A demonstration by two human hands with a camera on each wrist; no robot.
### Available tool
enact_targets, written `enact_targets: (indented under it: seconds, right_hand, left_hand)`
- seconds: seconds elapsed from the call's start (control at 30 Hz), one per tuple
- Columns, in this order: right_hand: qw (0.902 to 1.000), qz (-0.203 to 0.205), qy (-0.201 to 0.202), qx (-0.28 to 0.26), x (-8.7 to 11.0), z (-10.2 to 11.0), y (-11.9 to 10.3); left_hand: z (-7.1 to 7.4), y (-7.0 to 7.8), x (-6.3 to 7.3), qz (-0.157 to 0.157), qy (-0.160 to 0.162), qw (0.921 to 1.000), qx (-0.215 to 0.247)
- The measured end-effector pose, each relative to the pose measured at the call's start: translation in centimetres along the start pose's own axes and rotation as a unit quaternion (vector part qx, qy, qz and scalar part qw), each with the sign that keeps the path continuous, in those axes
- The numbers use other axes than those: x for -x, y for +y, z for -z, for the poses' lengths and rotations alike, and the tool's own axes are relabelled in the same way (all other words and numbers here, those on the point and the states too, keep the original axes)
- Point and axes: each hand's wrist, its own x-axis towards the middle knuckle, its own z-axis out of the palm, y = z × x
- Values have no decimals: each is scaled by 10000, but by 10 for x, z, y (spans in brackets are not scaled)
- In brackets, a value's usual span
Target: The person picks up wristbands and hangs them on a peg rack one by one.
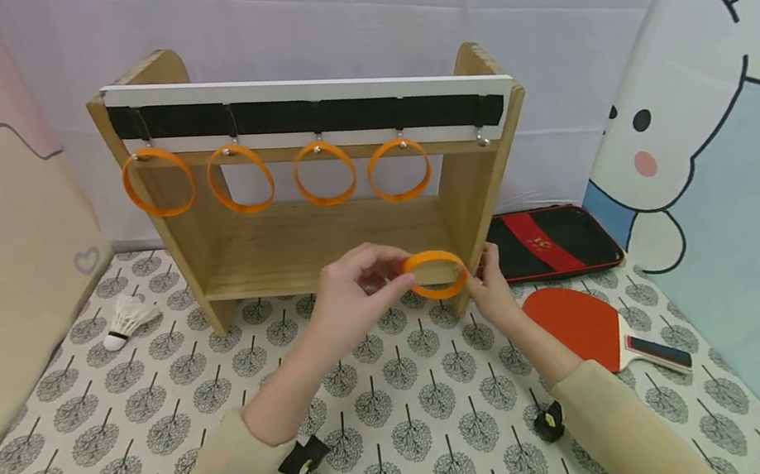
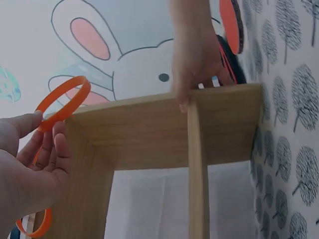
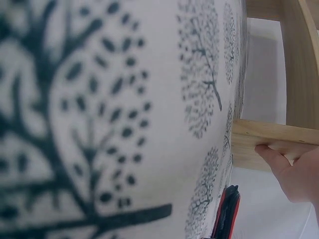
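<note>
My left hand (image 1: pixel 363 283) pinches an orange wristband (image 1: pixel 440 292) between thumb and fingers, in front of the right part of a wooden rack (image 1: pixel 319 234). In the left wrist view the wristband (image 2: pixel 79 99) stands out past the fingertips. My right hand (image 1: pixel 493 289) holds the rack's right side panel (image 3: pixel 259 144) low down, thumb at its front edge; its other fingers are partly hidden on the outer side. Several like orange wristbands (image 1: pixel 331 199) hang from hooks along the rack's black-and-white top strip (image 1: pixel 360 119). The rightmost hook (image 1: pixel 482 140) bears no band.
To the right lie a red table tennis paddle (image 1: pixel 577 330) and a black case (image 1: pixel 580 237) with a red stripe. A white shuttlecock (image 1: pixel 129 317) lies left of the rack. A tree-patterned cloth (image 1: pixel 396 469) covers the table; printed curtains stand behind and at both sides.
</note>
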Motion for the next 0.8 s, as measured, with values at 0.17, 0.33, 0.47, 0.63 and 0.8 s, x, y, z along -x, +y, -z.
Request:
enact_targets:
  seconds: [0.17,0.33,0.47,0.63,0.8]
  right_hand:
    - [10000,8,-32,-80,0,1,0]
    - [9999,161,19,-10,0,2,0]
    - [9998,188,-28,-81,0,2,1]
    - [9998,147,-41,-94,-1,2,1]
    - [9999,130,4,-76,-1,2,2]
  left_hand:
    - [-10,6,-7,-216,324,9977,546]
    - [-23,11,-17,-507,677,9888,1229]
    - [-34,16,-29,-572,876,9783,1789]
    - [-47,23,-45,-748,1020,9618,2426]
    - [-60,26,-58,-895,1198,9442,2935]
